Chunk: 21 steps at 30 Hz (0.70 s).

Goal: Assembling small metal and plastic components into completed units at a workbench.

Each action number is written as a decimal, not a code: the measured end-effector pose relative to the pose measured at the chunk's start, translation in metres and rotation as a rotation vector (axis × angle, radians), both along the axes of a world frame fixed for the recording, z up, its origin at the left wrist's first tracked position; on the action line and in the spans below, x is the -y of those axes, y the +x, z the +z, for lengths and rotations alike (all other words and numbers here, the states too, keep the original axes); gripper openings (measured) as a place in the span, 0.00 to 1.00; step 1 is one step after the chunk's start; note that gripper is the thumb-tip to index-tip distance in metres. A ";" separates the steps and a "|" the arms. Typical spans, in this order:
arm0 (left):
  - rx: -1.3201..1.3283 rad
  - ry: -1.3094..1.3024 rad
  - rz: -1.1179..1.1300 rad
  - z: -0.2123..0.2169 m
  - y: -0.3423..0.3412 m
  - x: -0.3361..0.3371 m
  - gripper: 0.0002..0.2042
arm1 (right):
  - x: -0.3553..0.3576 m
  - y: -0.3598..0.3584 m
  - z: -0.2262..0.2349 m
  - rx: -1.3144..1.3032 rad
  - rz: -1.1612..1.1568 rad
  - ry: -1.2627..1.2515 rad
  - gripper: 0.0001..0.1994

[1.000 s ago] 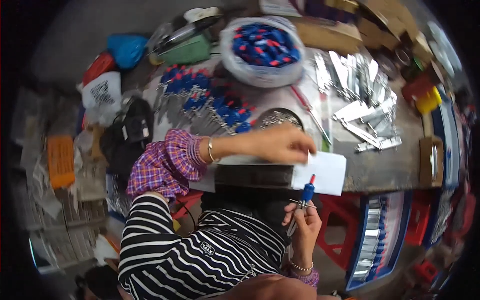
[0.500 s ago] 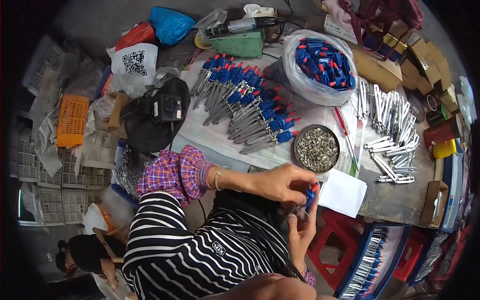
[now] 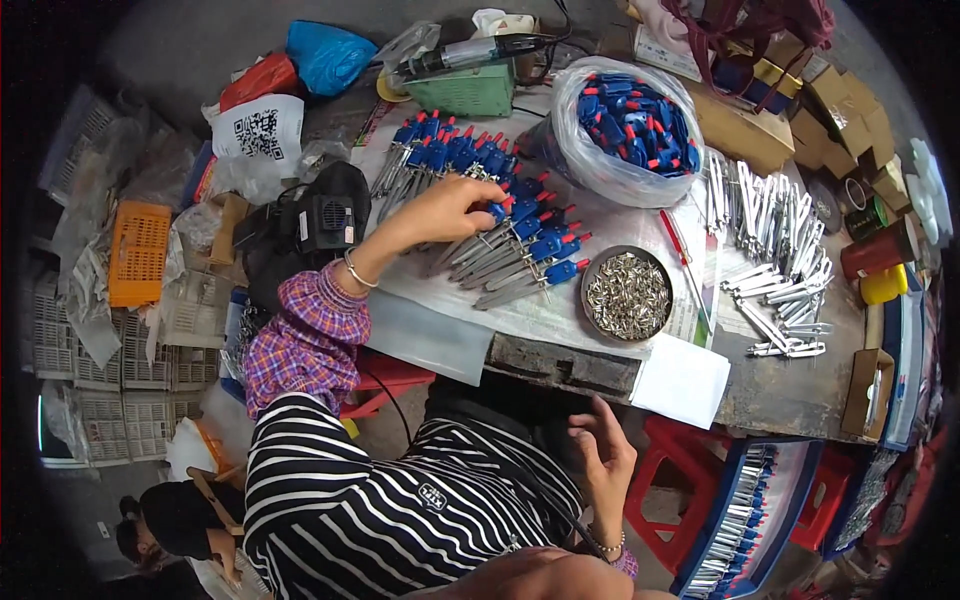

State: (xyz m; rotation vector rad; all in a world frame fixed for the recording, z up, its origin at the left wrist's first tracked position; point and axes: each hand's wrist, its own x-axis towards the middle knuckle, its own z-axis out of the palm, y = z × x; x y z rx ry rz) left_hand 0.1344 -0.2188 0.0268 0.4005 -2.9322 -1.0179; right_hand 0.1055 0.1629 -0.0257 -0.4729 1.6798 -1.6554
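Observation:
My left hand reaches over a pile of slim metal tools with blue plastic heads and red tips, laid in slanting rows on the white-covered table. Its thumb and fingers pinch a blue head at the pile's middle; whether that tool is lifted or resting I cannot tell. Over my lap, just off the table's front edge, my right hand is empty, its fingers loosely bent and apart. A round tin of small metal pins stands to the right of the pile. Behind it, a clear plastic bag holds many loose blue heads with red tips.
Bare silver metal parts lie heaped on the right. A red pen and white paper are nearer. A green metal box stands at the back; a blue tray of finished-looking tools sits beside red stools.
My left hand has gone from beside my right hand, away and to the left, onto the pile. The blue-headed piece both hands held is gone from my right hand, which has opened.

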 end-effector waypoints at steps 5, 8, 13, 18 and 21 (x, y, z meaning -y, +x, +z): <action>-0.203 -0.146 0.087 0.003 0.003 -0.016 0.14 | -0.004 -0.003 -0.001 0.032 -0.022 0.034 0.19; -0.287 -0.144 0.142 0.006 0.010 -0.022 0.12 | -0.006 -0.005 -0.003 0.016 -0.001 0.078 0.17; -0.321 -0.091 0.047 -0.004 0.020 -0.035 0.11 | -0.007 -0.005 -0.009 0.040 -0.004 0.067 0.15; -0.329 -0.126 0.037 -0.008 0.038 -0.046 0.11 | -0.005 -0.006 -0.008 0.036 0.053 0.079 0.15; -0.317 -0.117 0.051 -0.010 0.047 -0.048 0.11 | -0.002 -0.004 -0.004 0.035 0.059 0.089 0.15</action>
